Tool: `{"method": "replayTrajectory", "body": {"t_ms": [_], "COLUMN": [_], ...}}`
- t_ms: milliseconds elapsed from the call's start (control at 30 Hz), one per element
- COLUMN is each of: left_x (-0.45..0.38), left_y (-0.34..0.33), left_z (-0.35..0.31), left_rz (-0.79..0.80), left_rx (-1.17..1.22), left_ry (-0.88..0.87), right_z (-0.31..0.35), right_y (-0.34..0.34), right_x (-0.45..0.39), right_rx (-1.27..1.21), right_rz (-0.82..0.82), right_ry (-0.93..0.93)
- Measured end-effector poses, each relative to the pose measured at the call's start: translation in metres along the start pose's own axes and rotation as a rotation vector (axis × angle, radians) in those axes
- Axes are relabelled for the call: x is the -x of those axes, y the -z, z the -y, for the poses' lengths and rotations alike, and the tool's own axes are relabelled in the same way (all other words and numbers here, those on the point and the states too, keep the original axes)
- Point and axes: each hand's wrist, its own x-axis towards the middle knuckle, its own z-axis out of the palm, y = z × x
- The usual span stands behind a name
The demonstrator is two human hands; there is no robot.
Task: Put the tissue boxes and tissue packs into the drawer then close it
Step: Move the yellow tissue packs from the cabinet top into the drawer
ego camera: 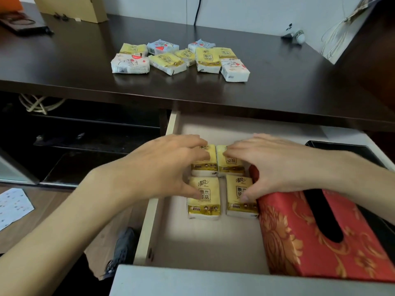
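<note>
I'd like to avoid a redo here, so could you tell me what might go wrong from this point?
The packs on the desk are many, and the free drawer floor beside the red tissue box is limited; piled packs might catch when the drawer closes. Both hands, left and right, press on the four yellow packs, so pulling away could skew the rows.

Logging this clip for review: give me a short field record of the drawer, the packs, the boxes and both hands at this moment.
drawer: open
packs in drawer: four yellow packs, laid two by two
packs on desk: about ten packs lie on the dark desk
boxes: red tissue box in drawer, right of the yellow packs; black box behind it
left hand: fingers spread over the left two packs
right hand: fingers spread over the right two packs
task state: unfinished
</note>
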Motion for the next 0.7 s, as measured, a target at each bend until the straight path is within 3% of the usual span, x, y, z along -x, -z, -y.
{"method": "replayTrajectory", "body": {"t_ms": [133,267,700], "left_x": [-0.016,-0.031,-0.043], "left_y": [-0.011,-0.019,-0.024], "left_z": [0.005,0.000,-0.008], "left_rz": [0.166,0.240,0.130], "left_rx": [-0.067,-0.142,-0.071], "left_ry": [0.002,0.002,-0.023], "right_z": [0.010,0.014,0.018], "right_y": [0.003,0.004,0.004], "right_x": [-0.016,-0.018,-0.009], "right_rx": [0.136,0.192,0.225], "right_rz": [0.143,0.126,0.060], "right_ry": [-0.020,-0.070,-0.110]}}
